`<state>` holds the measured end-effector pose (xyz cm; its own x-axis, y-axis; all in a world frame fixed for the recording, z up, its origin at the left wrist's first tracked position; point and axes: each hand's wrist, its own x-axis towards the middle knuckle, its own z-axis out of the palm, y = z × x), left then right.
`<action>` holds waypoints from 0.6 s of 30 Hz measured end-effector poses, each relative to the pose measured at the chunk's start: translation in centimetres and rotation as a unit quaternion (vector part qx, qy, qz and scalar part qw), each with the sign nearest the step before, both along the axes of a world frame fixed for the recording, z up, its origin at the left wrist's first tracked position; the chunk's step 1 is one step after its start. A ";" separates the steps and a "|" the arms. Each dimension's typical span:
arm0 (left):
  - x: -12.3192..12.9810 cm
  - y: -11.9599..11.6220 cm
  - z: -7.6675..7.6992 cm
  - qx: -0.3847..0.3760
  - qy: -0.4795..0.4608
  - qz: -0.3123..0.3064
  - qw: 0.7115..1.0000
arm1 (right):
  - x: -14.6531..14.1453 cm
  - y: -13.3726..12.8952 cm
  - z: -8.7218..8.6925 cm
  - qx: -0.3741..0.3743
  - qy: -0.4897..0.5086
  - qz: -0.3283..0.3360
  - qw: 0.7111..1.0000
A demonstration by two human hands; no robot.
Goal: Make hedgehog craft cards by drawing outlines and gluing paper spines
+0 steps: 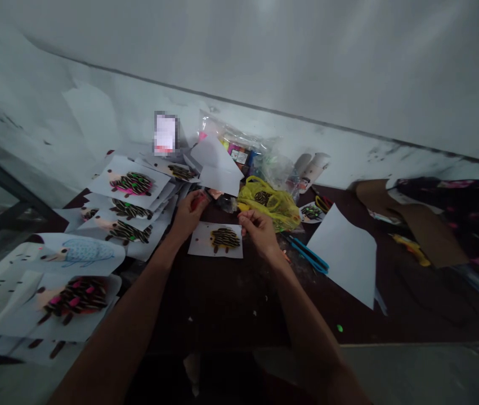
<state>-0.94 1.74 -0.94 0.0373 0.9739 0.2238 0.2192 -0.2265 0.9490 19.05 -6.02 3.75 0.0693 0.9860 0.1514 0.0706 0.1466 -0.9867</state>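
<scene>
A small white card [200,246] bearing a yellow-edged hedgehog figure [224,238] with dark striped spines lies flat on the dark table [222,298]. My left hand [191,212] is above the card's upper left, its fingers closed around a small reddish item with a dark tip that I cannot name. At the card's upper right corner is my right hand [258,226], thumb and forefinger pinched together; whatever is between them is too small to tell. Just behind that hand sits a yellow plastic bag [279,211] with striped pieces [263,197] inside.
Stacked papers with hedgehog figures [131,184] fill the left side. A blurred phone-like screen [166,133] stands at the back. Blue-handled scissors [309,256] and a white sheet [344,253] lie right. Clear plastic packaging [239,138] is by the wall, dark floral cloth [454,208] far right.
</scene>
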 end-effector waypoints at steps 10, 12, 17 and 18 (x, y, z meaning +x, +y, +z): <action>0.2 -0.9 -0.1 0.172 0.219 0.049 0.959 | 0.1 0.0 -0.1 -0.062 0.057 -0.005 0.996; 0.2 -1.1 0.0 0.179 0.249 0.040 0.951 | 0.0 0.0 -0.1 -0.061 0.042 -0.009 0.997; 0.2 -1.2 0.0 0.155 0.283 0.046 0.945 | -0.4 -0.1 -0.3 -0.025 -0.004 -0.010 1.000; 0.2 -1.2 0.0 0.146 0.274 0.046 0.949 | -0.4 -0.1 -0.3 -0.019 -0.006 -0.009 1.000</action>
